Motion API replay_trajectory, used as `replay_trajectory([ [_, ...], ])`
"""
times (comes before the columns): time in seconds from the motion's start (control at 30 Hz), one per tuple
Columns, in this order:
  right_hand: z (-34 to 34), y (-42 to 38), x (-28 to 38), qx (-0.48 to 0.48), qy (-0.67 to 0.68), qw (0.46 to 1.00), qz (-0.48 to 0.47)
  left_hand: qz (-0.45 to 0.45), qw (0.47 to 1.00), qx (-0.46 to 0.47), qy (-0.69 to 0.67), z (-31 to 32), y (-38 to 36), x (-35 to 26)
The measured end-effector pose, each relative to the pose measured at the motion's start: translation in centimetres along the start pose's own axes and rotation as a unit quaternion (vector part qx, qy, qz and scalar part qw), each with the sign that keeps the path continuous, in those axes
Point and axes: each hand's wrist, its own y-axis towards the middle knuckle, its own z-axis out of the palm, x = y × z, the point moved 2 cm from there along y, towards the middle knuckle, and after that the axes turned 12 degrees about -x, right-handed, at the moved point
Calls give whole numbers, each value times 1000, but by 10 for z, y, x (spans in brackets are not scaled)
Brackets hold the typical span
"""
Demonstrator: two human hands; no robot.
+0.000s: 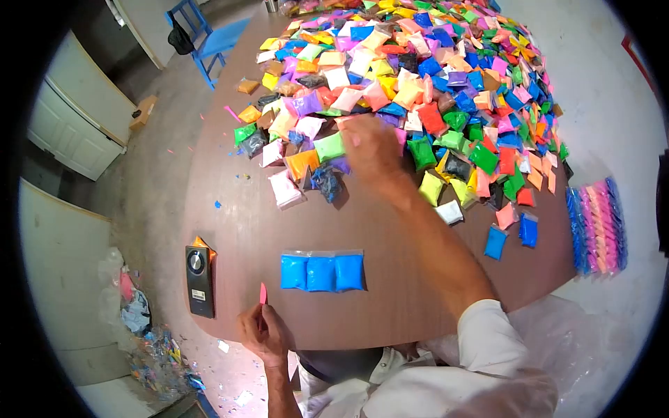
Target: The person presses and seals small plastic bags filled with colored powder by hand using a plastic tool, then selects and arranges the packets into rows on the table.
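My left hand (263, 333) is closed at the table's front edge. It pinches a slim pink pointed tool (263, 294) with its tip upward. A joined strip of blue packets (322, 272), three in a row, lies flat to the right of that hand. My right hand (375, 150) reaches forward to the near side of a heap of small colourful packets (432, 118). Motion blurs its fingers, so I cannot tell whether they hold a packet. A light green packet (329, 146) lies just left of it.
A dark phone (201, 285) lies at the left table edge, partly over an orange packet (203, 244). Two single blue packets (495, 242) rest at the right. Beyond the right edge sit bundled packet strips (598, 226). A blue chair (209, 43) stands at the back left.
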Motion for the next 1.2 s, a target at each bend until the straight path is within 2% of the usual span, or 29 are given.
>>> replay_trajectory([
  [0.03,-11,3,-24,25,-38,999,15,-8,1000,4,-3,0,0,1],
  [0.1,-27,8,-59,11,-189,981,35,2,1000,-7,-15,3,0,-1],
  [0.17,-33,13,-83,85,-293,950,60,14,1000,-16,-23,2,0,-1],
  [0.27,-31,19,-92,81,-324,943,-2,16,1000,-12,-11,1,1,2],
  [0.33,-29,29,-110,94,-327,940,14,6,999,-17,-38,4,-3,11],
  [0.37,-25,25,-117,105,-331,937,35,32,998,-43,-12,5,-3,13],
  [0.5,-42,31,-111,104,-326,939,13,22,999,-41,-26,1,2,2],
  [0.53,-53,31,-95,65,-303,951,3,15,999,-40,-23,1,2,2],
  [0.57,-63,29,-81,69,-301,951,3,13,999,-40,-19,0,3,3],
  [0.63,-86,25,-59,27,-304,952,17,64,996,-60,-27,2,3,2],
  [0.67,-95,15,-52,27,-304,952,16,43,998,-49,-22,2,3,2],
  [0.77,-124,-25,-33,103,-115,968,198,48,998,-46,-17,-1,3,-1],
  [0.8,-140,-36,-1,155,-39,932,325,50,997,-47,-22,-1,3,-2],
  [0.83,-153,-50,36,202,40,872,444,53,997,-45,-20,-1,3,-2],
  [0.9,-166,-85,68,195,120,840,492,58,997,-43,-20,-2,3,-2],
  [1.0,-176,-132,76,200,184,832,484,62,998,-31,3,-2,2,2],
  [1.2,-189,-166,94,225,167,813,511,87,995,-45,-10,-2,2,4],
])
